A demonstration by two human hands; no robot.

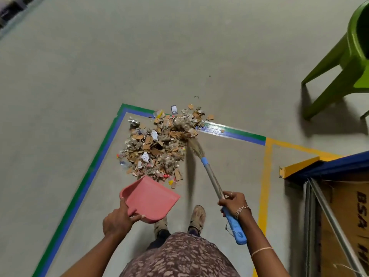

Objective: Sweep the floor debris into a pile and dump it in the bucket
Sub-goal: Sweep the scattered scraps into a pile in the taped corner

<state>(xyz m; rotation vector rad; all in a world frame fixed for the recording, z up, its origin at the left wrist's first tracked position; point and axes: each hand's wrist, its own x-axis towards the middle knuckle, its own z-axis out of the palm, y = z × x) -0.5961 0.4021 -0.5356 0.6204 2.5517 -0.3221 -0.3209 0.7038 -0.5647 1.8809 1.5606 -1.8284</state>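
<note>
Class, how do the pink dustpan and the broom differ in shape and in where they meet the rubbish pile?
The dustpan is broad and pink; the broom is long and thin. The dustpan's lip reaches the near edge of the pile; the broom's bristles touch its right side. Shared: one hand grips each, left hand dustpan, right hand broom.

Bare floor (60, 76) lies open left of the debris pile (157, 144); green stool (343, 62) and rack (339, 163) crowd the right
</note>
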